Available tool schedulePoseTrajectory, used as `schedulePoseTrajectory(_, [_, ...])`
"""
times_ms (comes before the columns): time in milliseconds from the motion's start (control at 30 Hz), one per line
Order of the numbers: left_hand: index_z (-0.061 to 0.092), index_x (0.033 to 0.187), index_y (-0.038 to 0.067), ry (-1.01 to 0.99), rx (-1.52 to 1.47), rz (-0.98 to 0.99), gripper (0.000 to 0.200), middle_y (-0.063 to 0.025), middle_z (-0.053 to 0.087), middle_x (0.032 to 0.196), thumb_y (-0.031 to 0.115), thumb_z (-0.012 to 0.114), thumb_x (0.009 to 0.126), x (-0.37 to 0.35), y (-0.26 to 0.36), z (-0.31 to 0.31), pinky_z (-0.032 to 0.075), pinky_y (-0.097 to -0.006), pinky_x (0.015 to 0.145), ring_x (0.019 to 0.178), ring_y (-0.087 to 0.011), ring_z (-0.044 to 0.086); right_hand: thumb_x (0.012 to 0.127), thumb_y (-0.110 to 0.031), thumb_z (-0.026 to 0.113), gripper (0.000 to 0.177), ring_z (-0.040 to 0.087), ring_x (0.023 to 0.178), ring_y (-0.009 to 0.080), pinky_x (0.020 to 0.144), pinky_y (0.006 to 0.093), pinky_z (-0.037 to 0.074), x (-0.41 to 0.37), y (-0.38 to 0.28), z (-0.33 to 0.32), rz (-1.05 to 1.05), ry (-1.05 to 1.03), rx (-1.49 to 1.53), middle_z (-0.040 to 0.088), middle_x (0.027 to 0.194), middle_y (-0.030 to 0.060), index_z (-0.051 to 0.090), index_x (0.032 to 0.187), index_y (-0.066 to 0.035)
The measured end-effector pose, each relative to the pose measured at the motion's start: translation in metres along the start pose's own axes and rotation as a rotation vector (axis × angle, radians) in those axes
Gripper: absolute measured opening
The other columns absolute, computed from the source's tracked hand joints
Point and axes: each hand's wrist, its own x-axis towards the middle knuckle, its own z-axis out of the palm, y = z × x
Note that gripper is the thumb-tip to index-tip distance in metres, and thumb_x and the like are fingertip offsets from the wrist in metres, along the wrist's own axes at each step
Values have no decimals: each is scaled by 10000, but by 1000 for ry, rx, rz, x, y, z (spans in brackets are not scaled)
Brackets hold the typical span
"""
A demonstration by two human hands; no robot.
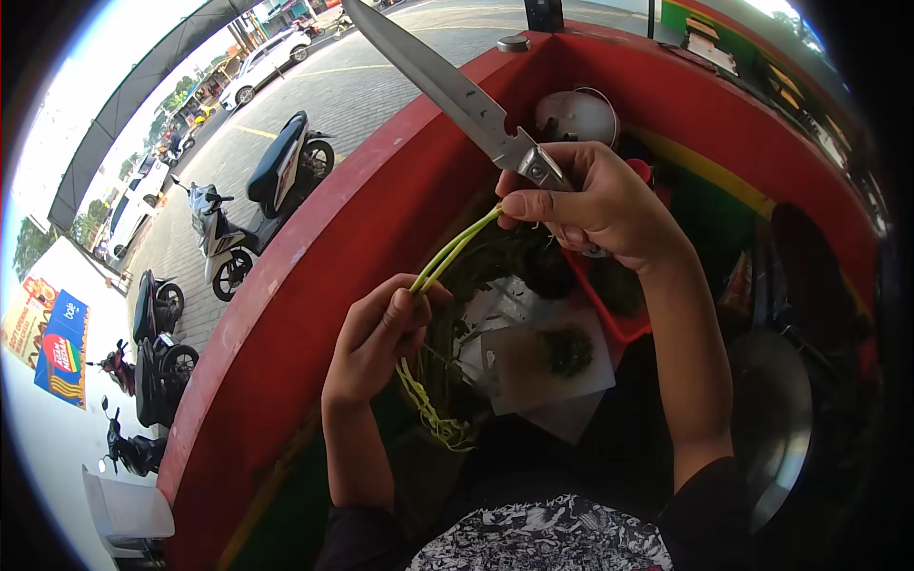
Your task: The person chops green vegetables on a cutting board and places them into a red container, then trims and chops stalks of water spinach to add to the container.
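Paved street (381,86) outside, grey scooters (224,238) parked at 9 o'clock beyond curved red cart wall (381,219). My right hand (595,205) wrapped tight round handle of long steel knife (447,86), blade aimed 11 o'clock. My left hand (381,333) pinches thin yellow-green stalks (455,247) at centre, tips touching right thumb, above white sheet (533,366).

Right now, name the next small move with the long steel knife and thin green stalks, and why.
Probably lower the long steel knife onto the thin green stalks: the right hand grips it, blade pointing away, and pinches their upper end; the left hand holds them lower down.
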Motion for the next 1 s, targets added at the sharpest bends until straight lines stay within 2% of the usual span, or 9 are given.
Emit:
schedulePoseTrajectory(167, [686, 1135, -4, 0, 69, -387, 366, 77, 419, 757, 283, 463, 1175, -17, -62, -3, 298, -229, 571, 643, -25, 365, 953, -225, 839, 210, 493, 529, -8, 479, 183, 355, -18, 90, -14, 285, 0, -24, 755, 798, 38, 764, 1023, -41])
schedulePoseTrajectory(233, [690, 1127, 4, 37, 122, -400, 359, 69, 434, 757, 276, 460, 1174, -28, -108, -1, 318, -238, 586, 651, -39, 382, 993, -268, 787, 252, 516, 560, 23, 511, 266, 384, -31, 133, -13, 400, 121, -262, 705, 701, 46, 762, 940, -23])
schedulePoseTrajectory(300, [694, 1120, 12, 76, 177, -412, 353, 62, 449, 756, 269, 458, 1172, -42, -173, -6, 337, -247, 601, 660, -52, 399, 1004, -296, 749, 329, 606, 575, 177, 562, 402, 427, -55, 193, -7, 266, 363, -701, 654, 651, 121, 726, 879, 7])
schedulePoseTrajectory(433, [708, 1165, 36, 281, -33, -570, 320, 52, 580, 854, 273, 493, 1149, -72, -261, -12, 391, -259, 634, 725, -57, 486, 1035, -298, 687, 360, 662, 743, 477, 655, 533, 480, -128, 289, 28, 350, 610, -781, 672, 727, 235, 635, 884, 24])
schedulePoseTrajectory(500, [716, 1235, 54, 409, 36, -554, 306, -3, 691, 972, 255, 509, 1132, -88, -305, -16, 478, -295, 787, 891, -127, 607, 1048, -302, 665, 366, 670, 794, 504, 692, 551, 504, -166, 313, 57, 509, 617, -627, 674, 748, 264, 633, 912, 36])
schedulePoseTrajectory(633, [710, 1186, 51, 366, 157, -384, 311, 29, 665, 955, 287, 514, 1138, -110, -357, -13, 444, -285, 704, 789, -87, 533, 1063, -322, 631, 388, 684, 844, 527, 750, 576, 533, -227, 363, 100, 594, 465, -802, 702, 821, 302, 682, 955, 47])
schedulePoseTrajectory(700, [718, 1206, 68, 407, -53, -633, 301, 6, 685, 973, 279, 515, 1137, -107, -351, -7, 479, -296, 749, 840, -108, 589, 1067, -327, 619, 393, 687, 858, 531, 769, 586, 540, -233, 374, 106, 635, 416, -809, 709, 846, 311, 698, 978, 48])
schedulePoseTrajectory(833, [715, 1211, 55, 360, -60, -694, 297, -13, 707, 997, 261, 514, 1135, -96, -383, -3, 512, -321, 797, 896, -133, 647, 1073, -331, 600, 399, 694, 877, 530, 796, 596, 556, -230, 391, 104, 635, 437, -823, 714, 871, 317, 717, 1013, 46])
schedulePoseTrajectory(1000, [716, 1136, 29, 321, 45, -474, 287, -76, 730, 1002, 208, 493, 1126, -88, -437, 4, 548, -387, 840, 944, -210, 706, 1073, -333, 596, 405, 697, 898, 525, 800, 595, 558, -223, 403, 84, 611, 492, -801, 715, 874, 316, 719, 1013, 49])
